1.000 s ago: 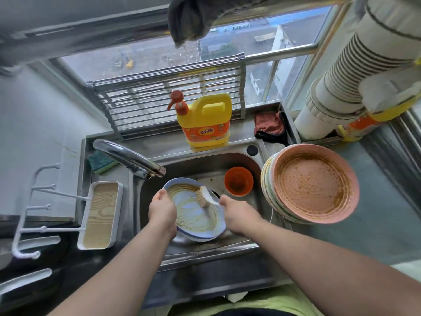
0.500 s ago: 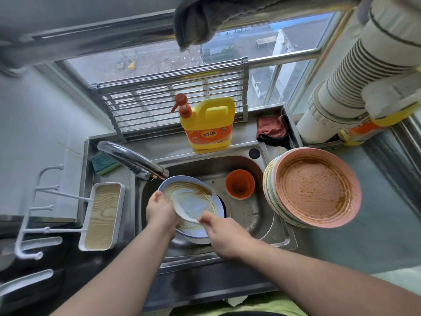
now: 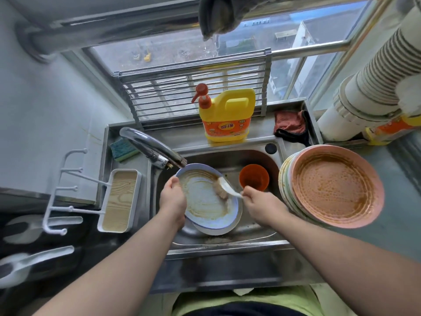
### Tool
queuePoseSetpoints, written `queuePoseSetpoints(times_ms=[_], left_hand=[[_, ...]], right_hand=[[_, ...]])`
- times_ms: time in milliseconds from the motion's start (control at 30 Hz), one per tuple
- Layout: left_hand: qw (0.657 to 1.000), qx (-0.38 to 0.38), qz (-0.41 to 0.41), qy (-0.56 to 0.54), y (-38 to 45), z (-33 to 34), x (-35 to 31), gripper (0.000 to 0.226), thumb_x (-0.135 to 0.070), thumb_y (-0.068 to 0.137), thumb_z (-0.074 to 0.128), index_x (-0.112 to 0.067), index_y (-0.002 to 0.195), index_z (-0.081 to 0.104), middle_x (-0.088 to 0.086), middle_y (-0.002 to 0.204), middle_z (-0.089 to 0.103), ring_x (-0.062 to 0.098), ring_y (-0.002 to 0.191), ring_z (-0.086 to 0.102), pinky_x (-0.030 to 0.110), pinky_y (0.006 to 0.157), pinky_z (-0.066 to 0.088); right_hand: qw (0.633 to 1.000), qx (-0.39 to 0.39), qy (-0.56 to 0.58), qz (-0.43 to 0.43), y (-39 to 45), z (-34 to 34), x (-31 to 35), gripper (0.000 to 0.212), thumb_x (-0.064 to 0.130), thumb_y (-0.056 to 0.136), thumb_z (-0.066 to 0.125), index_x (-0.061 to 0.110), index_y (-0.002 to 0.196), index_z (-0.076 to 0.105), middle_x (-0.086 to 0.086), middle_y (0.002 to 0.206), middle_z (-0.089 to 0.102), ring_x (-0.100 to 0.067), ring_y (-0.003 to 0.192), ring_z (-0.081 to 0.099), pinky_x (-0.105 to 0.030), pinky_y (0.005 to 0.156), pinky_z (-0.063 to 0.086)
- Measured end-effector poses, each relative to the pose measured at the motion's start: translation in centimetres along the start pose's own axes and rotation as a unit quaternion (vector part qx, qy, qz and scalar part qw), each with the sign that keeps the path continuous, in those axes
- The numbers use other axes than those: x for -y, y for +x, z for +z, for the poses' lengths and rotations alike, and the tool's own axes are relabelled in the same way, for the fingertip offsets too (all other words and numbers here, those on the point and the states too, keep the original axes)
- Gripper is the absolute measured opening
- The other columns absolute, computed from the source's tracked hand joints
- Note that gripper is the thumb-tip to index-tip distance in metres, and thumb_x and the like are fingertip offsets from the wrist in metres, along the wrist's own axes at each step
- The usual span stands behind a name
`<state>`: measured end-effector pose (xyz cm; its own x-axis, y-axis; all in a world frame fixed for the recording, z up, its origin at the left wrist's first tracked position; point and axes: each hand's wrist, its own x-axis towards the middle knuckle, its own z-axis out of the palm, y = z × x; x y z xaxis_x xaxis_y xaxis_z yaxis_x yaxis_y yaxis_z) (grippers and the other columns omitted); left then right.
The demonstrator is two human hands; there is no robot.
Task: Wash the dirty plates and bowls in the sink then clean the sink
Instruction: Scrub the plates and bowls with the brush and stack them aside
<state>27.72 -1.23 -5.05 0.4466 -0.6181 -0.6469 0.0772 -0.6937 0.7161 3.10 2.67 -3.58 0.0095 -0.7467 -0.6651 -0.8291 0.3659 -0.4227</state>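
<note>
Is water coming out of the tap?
No, the tap shows no stream, and the blue plate under it, scrubbed with the brush, is smeared brown.

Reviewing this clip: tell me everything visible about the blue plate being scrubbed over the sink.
The blue plate is round and shallow with a pale blue rim, plastic by its look. Brown sauce smears ring its face; the middle is mostly wiped. It is held tilted over the sink, just below the faucet spout. The left hand grips its left edge, the dish brush in the right hand presses its upper right, and a white plate lies beneath.
</note>
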Motion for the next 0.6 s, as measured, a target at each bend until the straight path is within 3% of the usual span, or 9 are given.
queuePoseSetpoints(times_ms=[67,167,300,433,500,600], left_hand=[[1.000,0.027,-0.009,0.000,-0.6,0.9,0.8,0.037,-0.046,0.112,0.037,-0.031,0.138,0.060,0.005,0.121,0.069,0.026,0.110,0.066,0.048,0.097,0.057],[0.999,-0.022,-0.004,-0.026,-0.7,1.6,0.6,0.035,-0.045,0.112,0.036,-0.033,0.137,0.058,0.009,0.124,0.068,0.025,0.104,0.064,0.037,0.082,0.053],[0.992,-0.110,0.055,-0.007,0.3,0.4,-0.6,0.039,-0.037,0.115,0.035,-0.026,0.145,0.057,0.005,0.125,0.062,0.023,0.110,0.056,0.030,0.088,0.040],[0.997,-0.057,0.046,0.023,0.0,0.3,0.2,0.037,-0.043,0.113,0.037,-0.031,0.140,0.060,0.002,0.130,0.065,0.023,0.116,0.059,0.040,0.101,0.049],[0.999,-0.027,0.021,0.020,-1.0,1.1,1.1,0.036,-0.043,0.113,0.036,-0.035,0.139,0.059,0.001,0.124,0.065,0.023,0.113,0.060,0.039,0.095,0.049],[1.000,-0.003,-0.023,-0.006,-2.0,2.2,2.4,0.032,-0.048,0.111,0.037,-0.042,0.131,0.060,0.002,0.119,0.068,0.026,0.109,0.065,0.048,0.100,0.056]], right_hand=[[0.999,-0.011,0.032,-0.035,0.6,0.3,3.1,0.023,0.050,0.108,0.032,0.043,0.118,0.052,-0.003,0.107,0.071,-0.033,0.095,0.065,-0.045,0.083,0.057],[0.989,0.043,0.092,-0.110,-2.0,2.9,6.7,0.019,0.044,0.109,0.039,0.037,0.117,0.054,-0.004,0.114,0.072,-0.032,0.105,0.065,-0.043,0.090,0.053],[0.991,0.075,0.041,-0.098,-6.5,4.0,2.4,0.015,0.049,0.108,0.038,0.041,0.114,0.049,-0.005,0.106,0.071,-0.034,0.100,0.065,-0.045,0.085,0.055],[0.999,0.015,-0.042,-0.015,-2.5,1.0,-1.2,0.016,0.048,0.108,0.032,0.042,0.113,0.046,-0.004,0.103,0.071,-0.033,0.091,0.065,-0.043,0.075,0.055],[0.998,-0.020,-0.054,-0.011,-0.2,-0.2,0.3,0.016,0.044,0.108,0.032,0.039,0.112,0.047,-0.003,0.099,0.068,-0.033,0.085,0.063,-0.040,0.068,0.050],[0.999,-0.024,-0.018,-0.034,0.8,0.8,4.9,0.017,0.030,0.107,0.034,0.035,0.116,0.048,-0.008,0.103,0.069,-0.035,0.090,0.064,-0.042,0.072,0.051]])
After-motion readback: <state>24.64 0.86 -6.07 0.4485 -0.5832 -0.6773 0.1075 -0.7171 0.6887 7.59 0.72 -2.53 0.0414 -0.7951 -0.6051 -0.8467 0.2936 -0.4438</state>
